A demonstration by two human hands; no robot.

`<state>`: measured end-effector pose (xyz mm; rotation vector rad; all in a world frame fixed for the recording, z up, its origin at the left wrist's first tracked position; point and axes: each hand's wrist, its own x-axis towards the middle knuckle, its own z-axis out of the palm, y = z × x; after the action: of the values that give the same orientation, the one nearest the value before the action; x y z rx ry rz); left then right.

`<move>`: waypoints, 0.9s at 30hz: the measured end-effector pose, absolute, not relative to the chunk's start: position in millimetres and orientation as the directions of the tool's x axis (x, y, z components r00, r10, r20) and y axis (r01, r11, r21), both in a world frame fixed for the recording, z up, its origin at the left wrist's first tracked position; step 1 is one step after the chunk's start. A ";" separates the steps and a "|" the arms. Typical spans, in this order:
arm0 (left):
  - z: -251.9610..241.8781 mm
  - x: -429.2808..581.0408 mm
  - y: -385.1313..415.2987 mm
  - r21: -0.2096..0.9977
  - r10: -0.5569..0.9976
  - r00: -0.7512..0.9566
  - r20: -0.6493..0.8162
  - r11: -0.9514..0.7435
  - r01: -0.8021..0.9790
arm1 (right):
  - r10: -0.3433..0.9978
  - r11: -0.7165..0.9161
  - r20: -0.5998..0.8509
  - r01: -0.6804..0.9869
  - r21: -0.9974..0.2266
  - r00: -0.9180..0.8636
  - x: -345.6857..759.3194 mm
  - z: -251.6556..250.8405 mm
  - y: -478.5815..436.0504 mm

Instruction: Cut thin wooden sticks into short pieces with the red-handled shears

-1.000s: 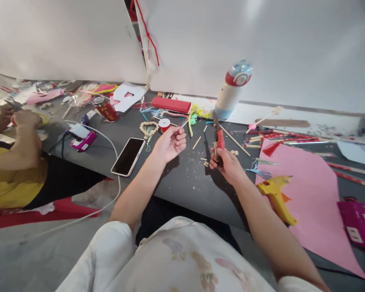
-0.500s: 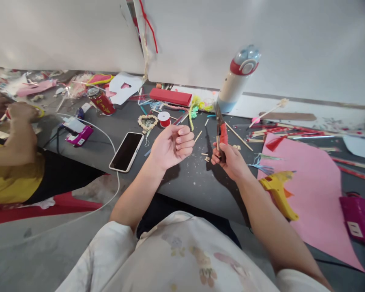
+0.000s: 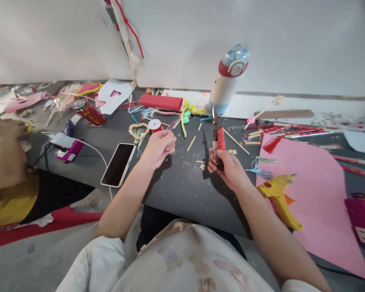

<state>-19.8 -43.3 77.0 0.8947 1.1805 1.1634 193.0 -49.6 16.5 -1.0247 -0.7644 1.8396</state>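
Curled inward with fingertips tucked, the left grip (image 3: 159, 149) is hovering above the gray bench (image 3: 176, 192), just in front of a red spool (image 3: 155, 125); whether it is pinching anything cannot be told. Farther right, a thin stick (image 3: 191, 143) and short pale pieces (image 3: 202, 165) are lying loose, while the right grip (image 3: 226, 167) is clasping red-handled cutters (image 3: 221, 140) before a bottle (image 3: 224, 90). Stick trimming appears to be occupying the worker; the next move is seemingly calling for lining up a stick.
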 end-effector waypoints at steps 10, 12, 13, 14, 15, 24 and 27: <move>64.1 -23.3 32.0 0.282 0.999 0.028 0.034 -0.036 0.959 | 0.892 -0.444 -0.363 -0.373 -0.815 -0.271 192.8 11.2 -48.1; 61.4 -23.4 47.2 0.223 0.997 0.071 0.003 -0.070 0.972 | 0.889 -0.449 -0.359 -0.383 -0.807 -0.285 192.7 10.5 -48.2; 59.8 -23.0 54.9 0.215 0.998 0.068 0.005 -0.068 0.974 | 0.889 -0.449 -0.357 -0.385 -0.806 -0.288 192.6 10.1 -48.3; 58.0 -22.4 62.6 0.216 0.999 0.053 0.011 -0.055 0.975 | 0.889 -0.448 -0.355 -0.385 -0.806 -0.290 192.6 9.9 -48.4; 56.0 -21.7 70.2 0.224 0.999 0.032 0.014 -0.034 0.974 | 0.888 -0.448 -0.355 -0.383 -0.807 -0.292 192.7 9.7 -48.5; 45.4 -14.0 122.4 0.263 0.989 -0.143 -0.022 0.144 0.954 | 0.871 -0.479 -0.377 -0.375 -0.794 -0.313 193.3 11.0 -50.1; 45.0 -14.5 127.2 0.254 0.992 -0.123 -0.041 0.130 0.958 | 0.869 -0.486 -0.386 -0.380 -0.787 -0.311 193.2 11.4 -49.6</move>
<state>-14.5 127.2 45.0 1.9342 2.2017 0.2446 193.2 -49.6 11.4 -1.0467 -0.7371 1.8971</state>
